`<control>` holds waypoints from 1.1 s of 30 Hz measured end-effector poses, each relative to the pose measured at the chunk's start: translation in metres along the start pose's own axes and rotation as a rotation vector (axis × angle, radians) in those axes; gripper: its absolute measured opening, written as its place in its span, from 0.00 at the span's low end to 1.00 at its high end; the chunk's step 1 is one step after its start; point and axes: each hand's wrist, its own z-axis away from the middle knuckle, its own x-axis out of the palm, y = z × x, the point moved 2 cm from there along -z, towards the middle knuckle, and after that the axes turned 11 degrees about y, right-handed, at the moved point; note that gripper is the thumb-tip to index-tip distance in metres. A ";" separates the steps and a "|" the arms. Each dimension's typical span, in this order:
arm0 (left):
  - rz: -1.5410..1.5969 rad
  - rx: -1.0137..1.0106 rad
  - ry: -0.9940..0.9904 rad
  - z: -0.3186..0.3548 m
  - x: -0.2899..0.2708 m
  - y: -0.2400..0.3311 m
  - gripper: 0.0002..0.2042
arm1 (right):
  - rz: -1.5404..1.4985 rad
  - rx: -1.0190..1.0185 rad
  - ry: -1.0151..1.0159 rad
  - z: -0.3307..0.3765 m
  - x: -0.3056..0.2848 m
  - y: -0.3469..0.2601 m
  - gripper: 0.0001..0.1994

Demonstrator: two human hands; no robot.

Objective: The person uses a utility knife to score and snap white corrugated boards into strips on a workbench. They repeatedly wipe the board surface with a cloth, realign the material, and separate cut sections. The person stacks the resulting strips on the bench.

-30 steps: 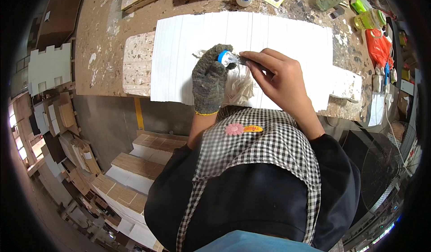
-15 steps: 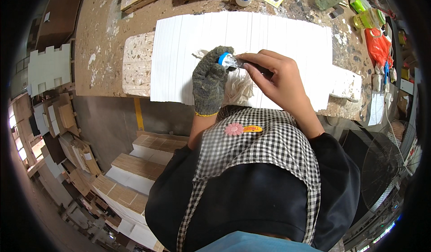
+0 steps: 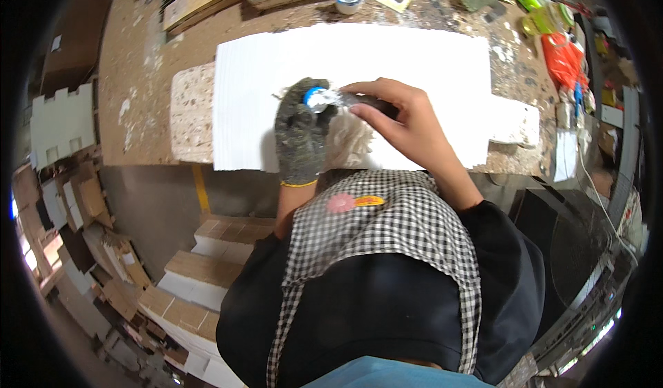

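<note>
My left hand [image 3: 300, 139], in a dark grey knitted glove, is closed around a small round blue-rimmed cap or cup [image 3: 309, 98] with whitish content. My bare right hand [image 3: 411, 115] pinches a dark-handled tool [image 3: 378, 105], whose tip meets the cap; glare blurs that tip, so its kind is unclear. Both hands are over a row of long white strips or boards [image 3: 414, 56] laid side by side. A crumpled cream cloth [image 3: 352, 143] lies on them between my hands, close to my checked apron [image 3: 387, 215].
The strips rest on paint-spotted boards [image 3: 191, 115] on a stained workbench [image 3: 141, 111]. A white tub [image 3: 347, 0] stands at the back, with a red plastic bag [image 3: 563, 60] at the right. Stacked boards [image 3: 186, 267] sit low left; a large fan [image 3: 573, 243] is at the right.
The whole scene has shifted a little left and the strips look brighter. The blue-rimmed cap has turned, showing more of its whitish inside. Both hands keep their holds.
</note>
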 end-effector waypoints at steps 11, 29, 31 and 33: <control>0.115 -0.096 0.006 -0.018 -0.014 -0.025 0.28 | 0.203 0.302 0.352 -0.010 -0.049 0.112 0.12; 0.051 -0.063 0.136 -0.018 -0.033 -0.048 0.25 | 0.563 0.077 0.486 -0.069 -0.044 0.163 0.12; 0.048 -0.061 0.126 -0.018 -0.034 -0.048 0.25 | 0.571 0.080 0.490 -0.069 -0.044 0.163 0.12; 0.053 -0.070 0.142 -0.019 -0.035 -0.048 0.25 | 0.578 0.076 0.490 -0.070 -0.043 0.163 0.12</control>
